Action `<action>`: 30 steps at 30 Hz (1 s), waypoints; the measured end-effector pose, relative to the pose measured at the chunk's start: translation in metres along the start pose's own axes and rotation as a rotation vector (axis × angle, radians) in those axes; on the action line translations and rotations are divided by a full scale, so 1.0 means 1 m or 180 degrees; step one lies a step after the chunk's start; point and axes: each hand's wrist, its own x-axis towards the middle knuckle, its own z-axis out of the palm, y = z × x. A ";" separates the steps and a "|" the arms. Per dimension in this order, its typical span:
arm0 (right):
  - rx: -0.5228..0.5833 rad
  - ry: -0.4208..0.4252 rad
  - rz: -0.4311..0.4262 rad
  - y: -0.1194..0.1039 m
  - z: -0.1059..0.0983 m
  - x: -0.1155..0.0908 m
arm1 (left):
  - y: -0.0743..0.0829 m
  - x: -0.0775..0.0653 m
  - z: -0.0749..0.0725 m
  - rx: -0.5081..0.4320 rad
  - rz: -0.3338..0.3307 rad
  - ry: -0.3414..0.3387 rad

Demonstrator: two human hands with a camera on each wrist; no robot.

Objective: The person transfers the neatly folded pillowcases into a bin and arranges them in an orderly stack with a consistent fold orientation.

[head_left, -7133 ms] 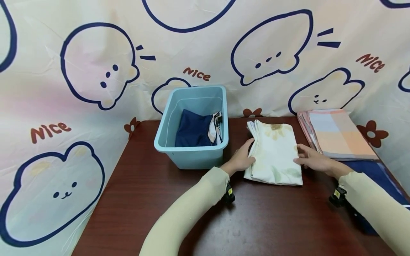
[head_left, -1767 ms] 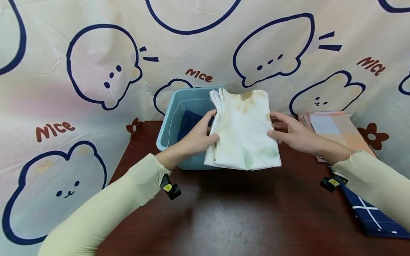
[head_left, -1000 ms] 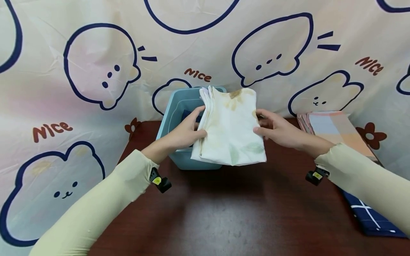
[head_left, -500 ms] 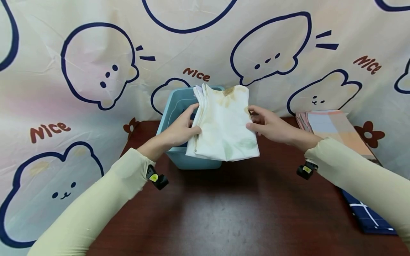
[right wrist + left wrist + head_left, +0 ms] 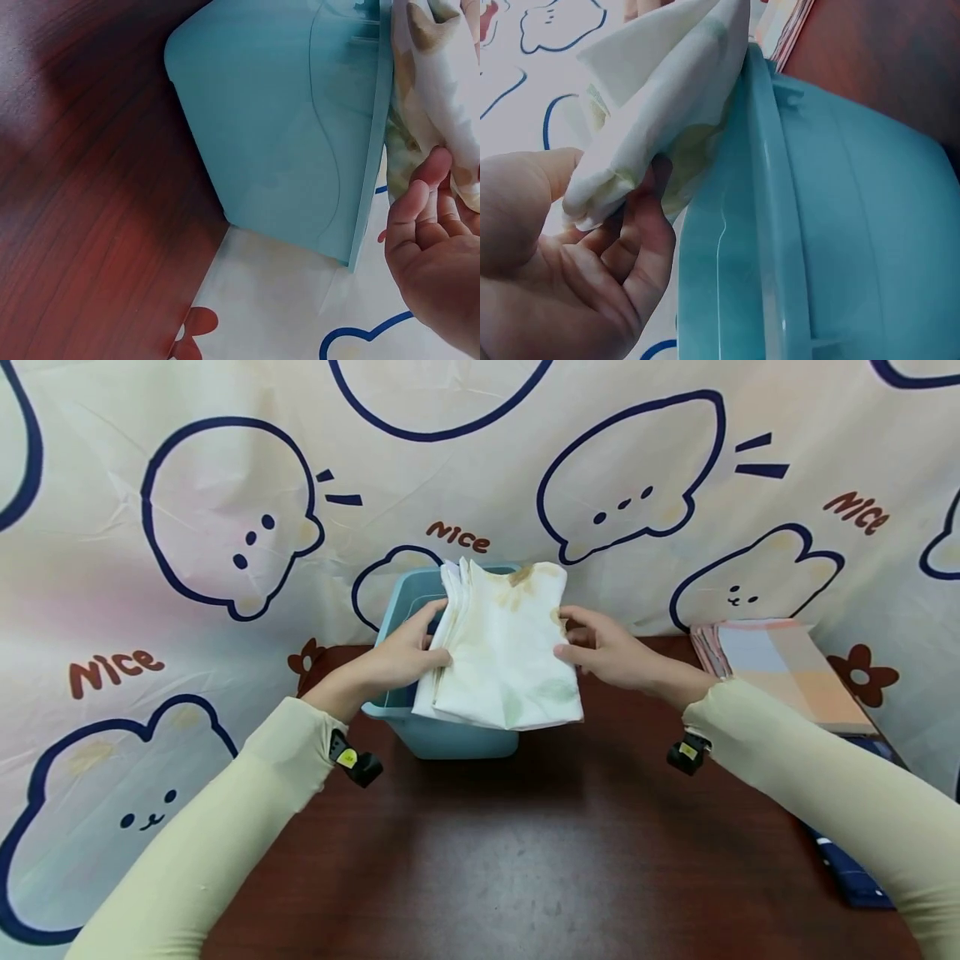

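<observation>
A folded white cloth [image 5: 504, 647] with a faded flower and leaf print hangs over the light blue plastic bin [image 5: 457, 739], covering most of its opening. On the cloth's left side, my left hand [image 5: 401, 650] pinches the layered edge between thumb and fingers. My right hand [image 5: 606, 647] grips the opposite edge. In the left wrist view the cloth [image 5: 660, 97] lies close against the bin's rim [image 5: 769, 187], and the left hand [image 5: 585, 255] has its fingers curled beneath. The right wrist view has the right hand [image 5: 439, 232] pinching the cloth beside the bin's outer wall [image 5: 277, 112].
On the right of the dark red wooden table [image 5: 525, 860] lies a folded peach, grey and white checked cloth [image 5: 787, 668]. A folded navy cloth [image 5: 855, 872] is partly hidden by the right sleeve. Behind stands a wall sheet [image 5: 480, 468] with cartoon drawings.
Both hands have lifted the white cloth off the table and carried it left above the bin. Over the last second it keeps shifting slightly left.
</observation>
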 end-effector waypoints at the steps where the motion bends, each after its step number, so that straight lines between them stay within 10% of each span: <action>1: 0.0021 -0.0001 0.0011 0.000 0.001 0.001 | -0.001 0.000 -0.001 -0.0007 0.0009 0.0009; 30: 0.0040 -0.0014 0.0256 -0.026 0.019 0.054 | -0.016 0.009 -0.038 0.0168 -0.0244 0.0264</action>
